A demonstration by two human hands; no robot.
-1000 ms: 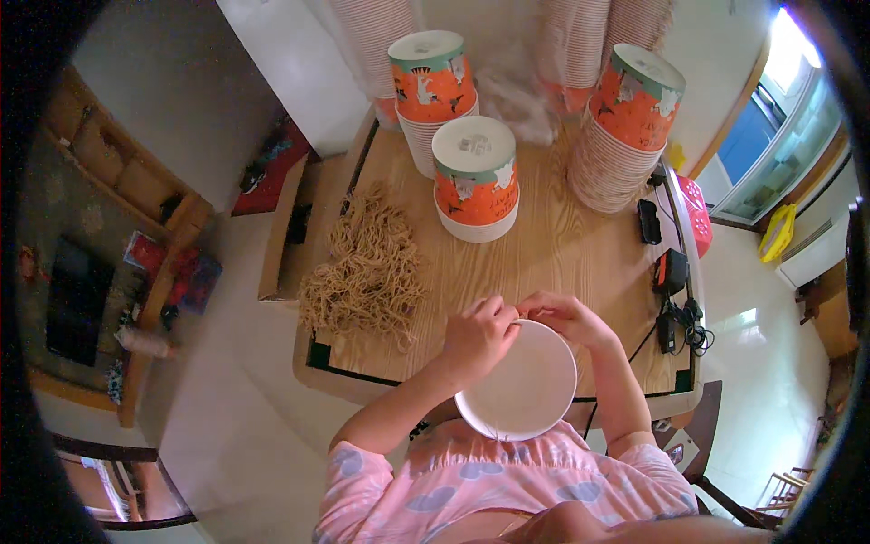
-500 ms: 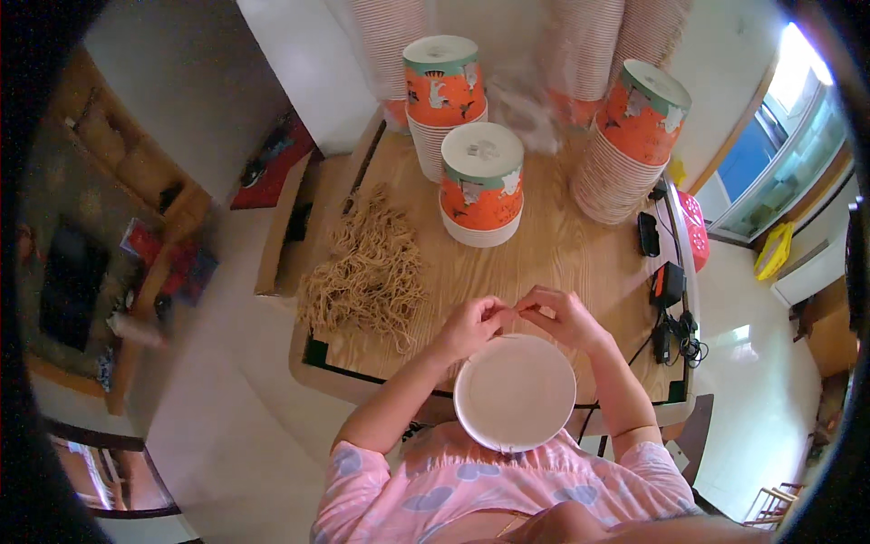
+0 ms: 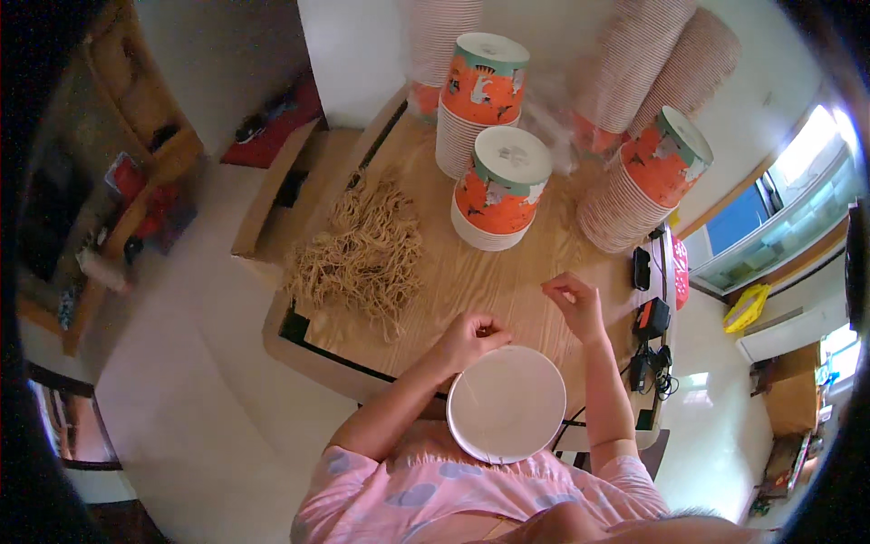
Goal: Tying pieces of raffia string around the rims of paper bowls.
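A white paper bucket (image 3: 507, 408), its open mouth facing up, rests against my body at the table's near edge. Just beyond its far left rim is my left hand (image 3: 476, 342), thumb and fingers pinched together; whatever lies between them is too small to make out. My right hand (image 3: 578, 304) is raised above the wooden tabletop, beyond the bucket's right side and apart from it. Its fingertips also press together, and I cannot see what, if anything, is in them. To the left lies a loose heap of tan paper twine (image 3: 362, 249).
Upside-down orange-and-green paper buckets stand in a short stack (image 3: 498, 195), a taller one behind (image 3: 480, 100) and a leaning one (image 3: 648, 186) at right. Plastic-wrapped stacks (image 3: 634, 63) line the wall. A black adapter with cables (image 3: 651, 319) lies at the right edge; a cardboard box (image 3: 281, 204) stands left.
My hands were together beyond the bucket's far rim; the right has now moved away to the right and farther out. My view has turned slightly, and the bucket tilts more toward me.
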